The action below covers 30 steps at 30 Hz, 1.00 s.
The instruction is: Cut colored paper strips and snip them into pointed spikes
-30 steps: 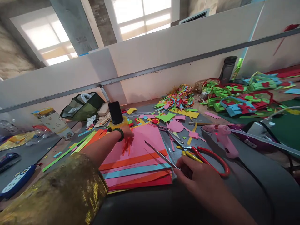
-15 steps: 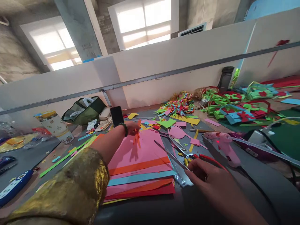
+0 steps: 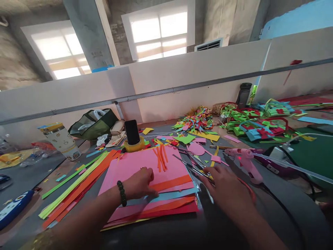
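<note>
My left hand [image 3: 139, 182] rests over a stack of coloured paper [image 3: 125, 166], pink on top. Its fingers are bent, with the thumb apart and near a light blue strip [image 3: 171, 197]; nothing shows in its grasp. Several thin orange paper strips [image 3: 161, 158] lie loose on the pink sheet, beyond that hand. To the right of the stack, my right hand [image 3: 223, 184] is closed round scissors [image 3: 188, 166], their narrow blades pointing away to the left. An orange strip [image 3: 177, 182] crosses the stack's near part. My right fingers hide the scissors' handles.
A pink glue gun [image 3: 247, 161] lies at the right with its cable. Behind the stack a phone [image 3: 132, 132] stands in a yellow holder. Long paper strips [image 3: 80, 184] lie at the left; paper scraps [image 3: 196, 149] and a bundle of cut paper [image 3: 195, 119] lie farther back.
My left hand has drawn back towards me from the far end of the stack. The orange strips it held now lie on the pink sheet. My right hand still has the scissors.
</note>
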Available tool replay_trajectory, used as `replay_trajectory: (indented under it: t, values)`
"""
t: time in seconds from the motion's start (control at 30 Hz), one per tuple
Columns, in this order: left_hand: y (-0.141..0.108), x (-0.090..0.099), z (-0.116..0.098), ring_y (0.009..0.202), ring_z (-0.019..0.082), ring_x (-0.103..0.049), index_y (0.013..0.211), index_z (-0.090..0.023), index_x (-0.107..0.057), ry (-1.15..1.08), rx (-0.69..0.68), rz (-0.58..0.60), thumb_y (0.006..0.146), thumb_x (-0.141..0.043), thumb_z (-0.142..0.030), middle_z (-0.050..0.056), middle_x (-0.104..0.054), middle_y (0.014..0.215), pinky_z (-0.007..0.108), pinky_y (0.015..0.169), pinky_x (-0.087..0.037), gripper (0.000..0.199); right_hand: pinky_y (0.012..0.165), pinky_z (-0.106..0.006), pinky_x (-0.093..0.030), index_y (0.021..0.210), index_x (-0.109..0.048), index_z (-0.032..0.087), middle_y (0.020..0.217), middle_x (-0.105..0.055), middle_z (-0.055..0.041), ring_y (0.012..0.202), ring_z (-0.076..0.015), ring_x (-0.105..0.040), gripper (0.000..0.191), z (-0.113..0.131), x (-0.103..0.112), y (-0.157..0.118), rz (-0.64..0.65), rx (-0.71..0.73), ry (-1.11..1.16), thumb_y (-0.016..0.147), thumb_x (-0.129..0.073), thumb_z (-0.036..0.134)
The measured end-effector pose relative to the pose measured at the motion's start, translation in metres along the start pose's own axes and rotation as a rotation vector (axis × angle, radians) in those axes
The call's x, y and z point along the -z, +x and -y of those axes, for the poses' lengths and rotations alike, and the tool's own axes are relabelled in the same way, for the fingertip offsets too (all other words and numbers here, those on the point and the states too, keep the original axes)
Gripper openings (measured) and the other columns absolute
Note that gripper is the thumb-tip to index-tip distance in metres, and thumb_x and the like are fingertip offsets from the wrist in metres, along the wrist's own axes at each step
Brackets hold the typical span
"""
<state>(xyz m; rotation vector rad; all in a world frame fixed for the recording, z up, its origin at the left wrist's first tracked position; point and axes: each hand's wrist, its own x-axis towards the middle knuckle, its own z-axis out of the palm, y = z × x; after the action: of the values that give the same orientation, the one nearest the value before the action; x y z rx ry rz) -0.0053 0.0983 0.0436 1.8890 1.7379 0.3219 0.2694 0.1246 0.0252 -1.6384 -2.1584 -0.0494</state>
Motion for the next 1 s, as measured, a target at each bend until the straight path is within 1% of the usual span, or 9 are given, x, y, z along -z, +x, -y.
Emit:
replay_trajectory:
  t: [0.13, 0.23, 0.3, 0.47, 0.57, 0.67, 0.77, 0.87, 1.0]
  values:
    - [-0.001, -0.008, 0.012, 0.056, 0.014, -0.043, 0.068, -0.018, -0.056, -0.152, -0.002, 0.061, 0.054, -0.074, -0.030, -0.004, -0.051, 0.061, 0.024, 0.049, -0.027, 0.026, 0.081, -0.039, -0.045, 0.097, -0.065, 0.019, 0.101, -0.066, -0.0101, 0.098, -0.0269, -0.058, 0.026, 0.024, 0.017, -0.006, -0.036, 0.155, 0.150, 0.087, -0.048, 0.035]
    - [-0.003, -0.003, 0.011, 0.051, 0.010, -0.036, 0.051, -0.018, -0.048, -0.221, -0.058, 0.076, 0.059, -0.069, -0.027, -0.006, -0.041, 0.050, 0.024, 0.048, -0.023, 0.024, 0.069, -0.032, -0.048, 0.091, -0.066, 0.022, 0.086, -0.068, -0.0042, 0.080, -0.0204, -0.062, 0.027, 0.046, 0.028, -0.012, 0.150, 0.224, 0.309, 0.089, -0.045, 0.040]
    - [-0.007, 0.005, 0.007, 0.051, 0.009, -0.034, 0.056, -0.017, -0.051, -0.293, -0.110, 0.068, 0.067, -0.064, -0.032, -0.006, -0.041, 0.053, 0.023, 0.048, -0.025, 0.022, 0.061, -0.029, -0.047, 0.087, -0.066, 0.024, 0.076, -0.067, -0.0015, 0.068, -0.0171, -0.061, 0.029, 0.060, 0.027, -0.013, 0.250, 0.257, 0.371, 0.092, -0.041, 0.039]
    - [-0.013, 0.028, 0.005, 0.046, 0.004, -0.034, 0.081, -0.014, -0.061, -1.090, -0.162, 0.100, 0.072, -0.069, -0.035, -0.006, -0.044, 0.060, 0.017, 0.045, -0.025, 0.024, 0.068, -0.029, -0.047, 0.131, -0.048, 0.025, 0.108, -0.059, -0.0099, 0.083, -0.0167, -0.058, 0.048, 0.093, 0.015, 0.010, -0.054, 0.617, 0.304, 0.087, -0.039, 0.009]
    - [-0.008, 0.030, 0.012, 0.045, 0.003, -0.041, 0.080, -0.012, -0.064, -1.367, -0.194, 0.125, 0.069, -0.073, -0.025, -0.004, -0.050, 0.058, 0.016, 0.045, -0.030, 0.019, 0.067, -0.028, -0.045, 0.116, -0.061, 0.028, 0.111, -0.059, -0.0094, 0.088, -0.0176, -0.055, 0.039, 0.119, 0.014, 0.032, -0.153, 0.936, 0.273, 0.087, -0.044, 0.009]
    - [0.002, 0.029, 0.025, 0.051, 0.009, -0.052, 0.074, -0.009, -0.064, -1.511, -0.190, 0.084, 0.069, -0.071, -0.017, 0.002, -0.058, 0.063, 0.019, 0.047, -0.037, 0.012, 0.070, -0.028, -0.043, 0.091, -0.069, 0.022, 0.094, -0.066, -0.0061, 0.083, -0.0161, -0.055, 0.025, 0.144, 0.016, 0.049, -0.058, 1.059, 0.440, 0.090, -0.046, 0.014]
    - [0.014, 0.034, 0.043, 0.064, 0.012, -0.061, 0.078, -0.011, -0.064, -1.628, -0.184, -0.093, 0.077, -0.063, -0.017, 0.005, -0.065, 0.073, 0.022, 0.060, -0.046, 0.006, 0.072, -0.026, -0.043, 0.086, -0.069, 0.018, 0.085, -0.066, -0.0044, 0.079, -0.0143, -0.056, 0.019, 0.160, 0.008, 0.060, 0.243, 0.924, 0.672, 0.089, -0.052, 0.022]
    - [0.023, 0.039, 0.056, 0.079, 0.014, -0.064, 0.089, -0.015, -0.063, -1.702, -0.212, -0.259, 0.083, -0.057, -0.018, 0.006, -0.069, 0.085, 0.024, 0.077, -0.048, 0.010, 0.060, -0.024, -0.040, 0.077, -0.068, 0.015, 0.072, -0.062, -0.0018, 0.064, -0.0115, -0.051, 0.027, 0.167, -0.011, 0.068, 0.523, 0.594, 0.883, 0.088, -0.053, 0.034]
    - [0.026, 0.033, 0.055, 0.092, 0.021, -0.065, 0.099, -0.014, -0.063, -1.734, -0.226, -0.256, 0.085, -0.056, -0.028, 0.010, -0.069, 0.094, 0.033, 0.083, -0.049, 0.021, 0.051, -0.023, -0.031, 0.070, -0.066, 0.013, 0.063, -0.058, 0.0000, 0.051, -0.0078, -0.038, 0.043, 0.169, -0.034, 0.076, 0.707, 0.266, 1.061, 0.088, -0.047, 0.048]
